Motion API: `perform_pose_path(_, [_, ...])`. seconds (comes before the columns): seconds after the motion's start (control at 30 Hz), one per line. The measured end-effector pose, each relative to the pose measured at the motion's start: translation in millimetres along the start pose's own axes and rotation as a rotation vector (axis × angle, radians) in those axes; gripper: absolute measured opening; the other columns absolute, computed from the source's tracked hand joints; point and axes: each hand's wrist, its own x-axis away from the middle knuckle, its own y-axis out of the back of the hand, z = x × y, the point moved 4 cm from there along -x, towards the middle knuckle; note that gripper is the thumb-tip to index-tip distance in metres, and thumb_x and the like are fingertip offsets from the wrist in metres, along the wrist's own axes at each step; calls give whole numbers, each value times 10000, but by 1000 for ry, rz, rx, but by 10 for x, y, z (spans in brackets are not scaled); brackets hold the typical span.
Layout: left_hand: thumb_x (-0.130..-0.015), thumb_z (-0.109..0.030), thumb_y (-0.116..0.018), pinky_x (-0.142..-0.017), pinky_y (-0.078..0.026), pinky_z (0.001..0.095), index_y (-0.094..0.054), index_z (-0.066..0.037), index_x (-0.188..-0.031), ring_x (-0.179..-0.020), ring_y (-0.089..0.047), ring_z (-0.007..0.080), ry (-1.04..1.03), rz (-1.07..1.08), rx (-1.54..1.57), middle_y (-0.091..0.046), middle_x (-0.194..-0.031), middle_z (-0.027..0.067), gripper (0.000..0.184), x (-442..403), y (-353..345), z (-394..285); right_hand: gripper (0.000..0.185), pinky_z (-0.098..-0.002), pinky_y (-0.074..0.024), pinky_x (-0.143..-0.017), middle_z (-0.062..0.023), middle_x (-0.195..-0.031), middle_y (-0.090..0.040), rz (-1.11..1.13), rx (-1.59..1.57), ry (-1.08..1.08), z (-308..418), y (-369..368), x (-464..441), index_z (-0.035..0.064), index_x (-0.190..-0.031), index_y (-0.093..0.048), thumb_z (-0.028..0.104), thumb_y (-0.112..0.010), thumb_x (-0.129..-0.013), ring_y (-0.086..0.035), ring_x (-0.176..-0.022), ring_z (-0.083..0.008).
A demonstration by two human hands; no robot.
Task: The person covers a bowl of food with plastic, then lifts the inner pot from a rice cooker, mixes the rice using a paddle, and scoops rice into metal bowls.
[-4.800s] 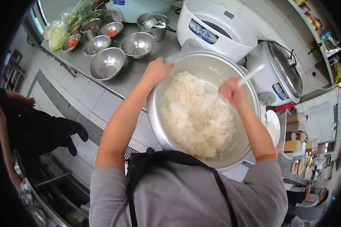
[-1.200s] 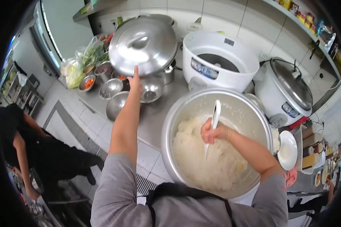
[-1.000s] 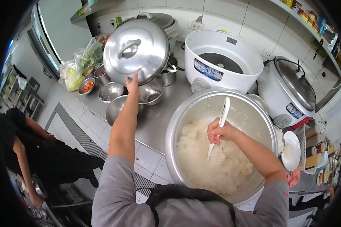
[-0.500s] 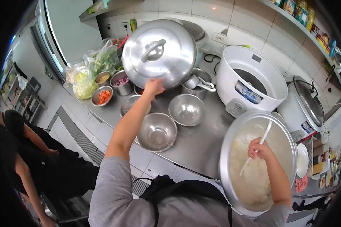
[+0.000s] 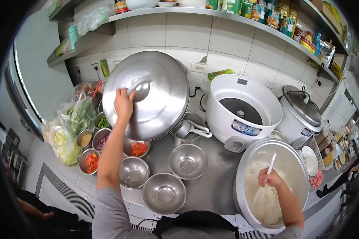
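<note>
On the left, small bowls of chopped vegetables (image 5: 91, 162) sit beside the bagged greens (image 5: 66, 147), and here's the left hand (image 5: 124, 104), fingers bent against the big metal lid (image 5: 163, 95) at its handle, though whether they close round it I can't tell. Past the metal bowls (image 5: 164, 194) on the table (image 5: 217, 175) and the white cooker (image 5: 243, 111), the right hand (image 5: 270, 178) grips a white paddle (image 5: 272, 162) over the rice (image 5: 267, 203) inside the large pot (image 5: 241, 189).
</note>
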Motion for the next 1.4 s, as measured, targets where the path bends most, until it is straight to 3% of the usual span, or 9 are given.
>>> perform_pose_path(0.2, [-783,-337,-553,-679,-476,417,-515,-43,-934,-834,-566,330,-253,365,-383,-529,-935,155,332,-1216,-900,-735,119,-277,-398,-438,-101,-513,-512,-1,-13,-36,-14,80,-18,-42,-664,-565,76,-582,-657,-501,-448,-171])
perform_pose_path(0.33, [-776,-349,-561,-687,-482,412,-519,-42,-943,-847,-571,326,-242,391,-416,-525,-973,157,352,-1320,-1663,-983,131,-259,-399,-460,-98,-542,-532,-51,13,-38,8,122,75,-34,-664,-567,92,-599,-653,-508,-465,-157])
perform_pose_path(0.53, [-810,-149,-436,-740,-476,385,-545,-39,-992,-886,-564,330,-174,446,-513,-516,-1033,169,239,-1371,-2218,-1211,125,-235,-406,-502,-76,-577,-555,-91,102,-56,103,160,150,-15,-667,-579,107,-605,-678,-526,-511,-133])
perform_pose_path(0.73, [-800,-144,-434,-822,-436,416,-484,-27,-1087,-989,-504,363,-163,460,-406,-502,-1046,212,314,-1477,-2375,-1129,446,-252,-439,-587,-71,-724,-565,-78,107,202,179,97,131,-7,-1056,-481,41,-671,-654,-550,-671,-128])
perform_pose_path(0.8, [-780,-144,-455,-871,-399,419,-429,-25,-1165,-1048,-451,395,-163,503,-267,-478,-1101,239,404,-1553,-2425,-1090,704,-266,-451,-626,-70,-770,-533,-362,-106,505,383,113,211,65,-1251,-284,-27,-647,-655,-537,-710,-132])
perform_pose_path(0.9, [-761,-160,-488,-919,-355,399,-407,-31,-1201,-1092,-415,388,-331,590,-44,-439,-1171,245,466,-1563,-2370,-1222,761,-267,-452,-643,-68,-776,-509,-619,53,640,696,90,345,118,-1297,-196,-49,-608,-679,-527,-722,-131])
perform_pose_path(1.07, [-774,-264,-510,-920,-344,375,-444,-30,-1173,-1088,-433,343,-443,854,-93,-471,-1151,226,467,-1304,-1962,-1373,615,-246,-435,-652,-44,-751,-495,-674,354,527,694,183,653,89,-1233,-315,-46,-584,-697,-511,-726,-113])
perform_pose_path(1.2, [-809,-371,-470,-933,-328,366,-450,-57,-1181,-1101,-420,335,-527,664,-123,-478,-1154,203,487,-1172,-1932,-1026,538,-245,-433,-697,-48,-831,-493,-676,362,420,638,19,917,74,-1186,-355,-65,-543,-701,-516,-762,-114])
perform_pose_path(1.4, [-807,-429,-467,-941,-236,583,-340,-220,-1282,-1226,-261,357,-418,726,-480,-271,-1355,107,534,-840,-1553,-982,391,-259,-439,-716,-26,-892,-483,-842,555,580,721,6,1398,49,-1052,-438,-77,-502,-688,-517,-786,-120])
